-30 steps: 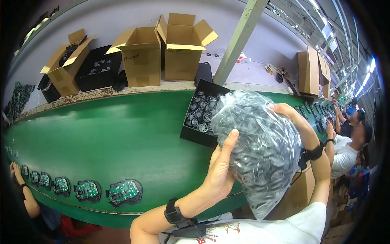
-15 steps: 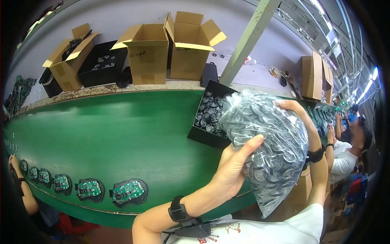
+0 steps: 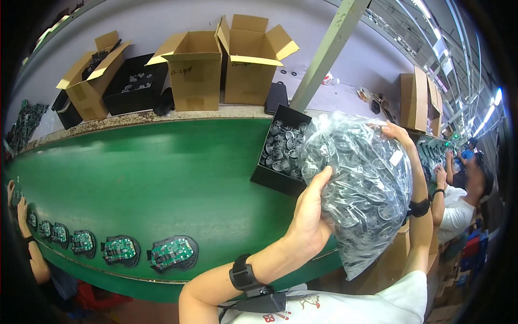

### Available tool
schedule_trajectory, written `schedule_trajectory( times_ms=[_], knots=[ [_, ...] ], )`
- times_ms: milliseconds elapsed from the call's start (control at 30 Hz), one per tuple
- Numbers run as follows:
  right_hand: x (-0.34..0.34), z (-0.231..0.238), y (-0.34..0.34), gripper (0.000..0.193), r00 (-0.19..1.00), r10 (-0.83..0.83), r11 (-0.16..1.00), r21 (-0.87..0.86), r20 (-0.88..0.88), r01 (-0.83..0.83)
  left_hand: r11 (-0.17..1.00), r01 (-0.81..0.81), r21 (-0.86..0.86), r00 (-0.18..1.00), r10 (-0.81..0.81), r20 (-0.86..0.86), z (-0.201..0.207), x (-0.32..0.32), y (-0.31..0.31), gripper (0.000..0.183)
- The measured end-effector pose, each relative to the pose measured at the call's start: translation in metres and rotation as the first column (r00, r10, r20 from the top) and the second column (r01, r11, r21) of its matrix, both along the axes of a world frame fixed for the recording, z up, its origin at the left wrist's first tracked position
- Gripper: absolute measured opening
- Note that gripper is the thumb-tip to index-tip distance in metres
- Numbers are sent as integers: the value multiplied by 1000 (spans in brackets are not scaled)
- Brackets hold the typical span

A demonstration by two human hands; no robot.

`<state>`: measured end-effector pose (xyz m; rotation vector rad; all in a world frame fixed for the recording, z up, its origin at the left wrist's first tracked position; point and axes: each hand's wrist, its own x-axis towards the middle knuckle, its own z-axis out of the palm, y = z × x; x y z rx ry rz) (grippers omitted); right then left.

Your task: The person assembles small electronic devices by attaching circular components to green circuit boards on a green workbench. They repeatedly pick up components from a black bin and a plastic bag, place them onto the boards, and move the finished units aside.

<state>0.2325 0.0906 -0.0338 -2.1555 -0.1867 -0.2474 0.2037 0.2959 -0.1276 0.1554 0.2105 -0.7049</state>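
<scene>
Between my two hands hangs a big clear plastic bag (image 3: 367, 189), full of small round parts that look dark and see-through. My left hand (image 3: 310, 216) grips the bag's near left side, thumb pressed on the film and fingers behind it. At the far right top, my right hand (image 3: 399, 135) clutches the plastic; its fingers are partly hidden. Just left of the bag, a black box (image 3: 272, 181) stands on the green belt, holding many similar round clear parts. The bag overlaps the box's right side.
Along the green belt's (image 3: 162, 178) near edge lie several black housings with green circuit boards (image 3: 172, 252). Open cardboard boxes (image 3: 195, 81) stand on the back shelf, beside a slanted post (image 3: 329, 56). Co-workers sit at right (image 3: 456, 210) and far left (image 3: 35, 259).
The bag has shifted slightly right and up in my hands, uncovering more of the black box. The boards on the belt have moved slightly right. More of the left co-worker's hands shows.
</scene>
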Motion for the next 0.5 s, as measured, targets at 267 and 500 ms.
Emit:
schedule_trajectory(
  times_ms=[267,500],
  knots=[
    [17,-17,-49,40,951,246,941,-280,187,-189,999,-25,-26,998,26,49,10,-6,-2,54],
    [24,-7,-27,46,866,403,869,-420,295,-261,994,-64,-93,997,67,32,14,-7,3,56]
  ],
)
